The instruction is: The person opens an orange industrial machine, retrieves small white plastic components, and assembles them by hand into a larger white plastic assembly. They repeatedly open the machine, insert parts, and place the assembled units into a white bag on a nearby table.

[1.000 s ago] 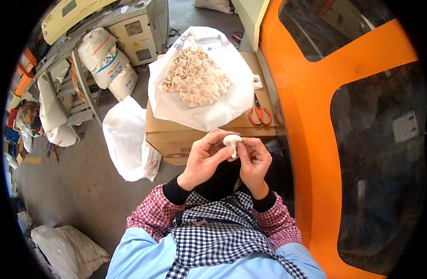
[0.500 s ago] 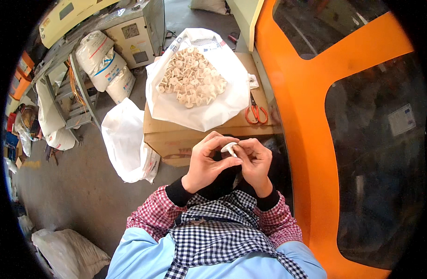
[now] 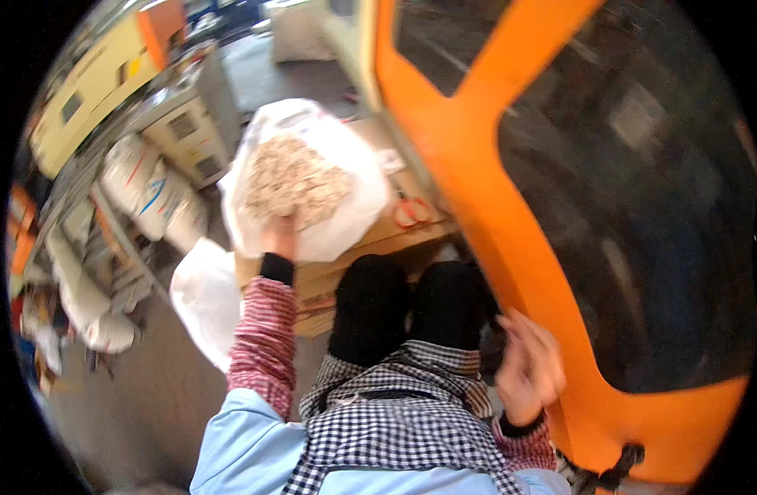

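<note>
My left hand (image 3: 281, 233) reaches into the near side of a white sack (image 3: 358, 177), at the edge of a heap of small cream-coloured plastic pieces (image 3: 300, 177) with round heads and stems. Its fingertips are smeared by motion and partly lost among the pieces. Off to the right, my right hand (image 3: 528, 367) is held beside the orange machine panel, above my lap's right side. Its fingers are loosely stretched and slightly apart, blurred, with no piece visible in them.
The sack rests on a cardboard box (image 3: 316, 285). Orange-handled cutters (image 3: 411, 212) lie on the box to the right of the sack. A second white bag (image 3: 205, 297) stands left of it. An orange machine panel (image 3: 469, 173) with dark windows rises close on my right.
Both hands were together over my lap, holding one white round-headed piece. They have parted: the left went forward into the sack, the right moved to the right. The view has turned.
</note>
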The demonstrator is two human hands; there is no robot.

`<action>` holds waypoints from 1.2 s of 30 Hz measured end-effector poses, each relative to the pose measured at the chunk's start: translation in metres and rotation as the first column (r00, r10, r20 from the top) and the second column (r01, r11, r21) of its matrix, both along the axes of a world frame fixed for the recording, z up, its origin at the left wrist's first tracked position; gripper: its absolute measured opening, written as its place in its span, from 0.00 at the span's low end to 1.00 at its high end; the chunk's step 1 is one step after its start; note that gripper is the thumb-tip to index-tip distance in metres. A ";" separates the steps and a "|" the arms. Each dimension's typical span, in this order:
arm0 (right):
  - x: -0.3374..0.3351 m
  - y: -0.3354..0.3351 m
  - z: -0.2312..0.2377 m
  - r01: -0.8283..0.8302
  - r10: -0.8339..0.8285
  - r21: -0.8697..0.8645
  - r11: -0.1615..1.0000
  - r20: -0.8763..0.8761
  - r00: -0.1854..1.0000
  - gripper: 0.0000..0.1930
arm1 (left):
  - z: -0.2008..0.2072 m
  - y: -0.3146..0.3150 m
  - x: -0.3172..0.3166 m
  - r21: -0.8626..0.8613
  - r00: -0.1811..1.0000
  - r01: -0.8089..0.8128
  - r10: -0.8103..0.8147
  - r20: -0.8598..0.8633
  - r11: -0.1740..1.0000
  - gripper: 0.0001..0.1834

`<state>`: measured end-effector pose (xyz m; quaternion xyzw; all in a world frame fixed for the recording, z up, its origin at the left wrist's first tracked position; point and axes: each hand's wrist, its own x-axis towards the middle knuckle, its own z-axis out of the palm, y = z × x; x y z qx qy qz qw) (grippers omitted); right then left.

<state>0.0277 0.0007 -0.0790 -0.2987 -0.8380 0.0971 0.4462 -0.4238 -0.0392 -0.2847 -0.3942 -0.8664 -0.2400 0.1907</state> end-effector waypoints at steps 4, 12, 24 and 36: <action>0.104 -0.060 0.039 0.640 -0.319 0.719 0.272 -0.560 0.764 0.07 | -0.015 0.036 -0.035 0.868 0.399 -0.265 -0.772 0.495 0.420 0.26; 0.160 -0.092 0.042 0.855 -0.731 0.219 0.470 -0.446 0.516 0.25 | 0.109 0.096 0.168 0.842 0.237 -0.058 -0.812 0.533 0.536 0.20; 0.106 -0.051 0.027 0.582 -0.316 0.201 0.788 -0.680 0.662 0.22 | 0.218 0.047 0.326 0.523 0.004 0.849 -0.988 -0.154 -0.078 0.10; 0.083 0.017 0.049 0.353 -0.127 0.158 0.922 -0.737 0.663 0.10 | 0.261 0.070 0.361 0.750 -0.159 0.660 -0.985 0.072 -0.051 0.25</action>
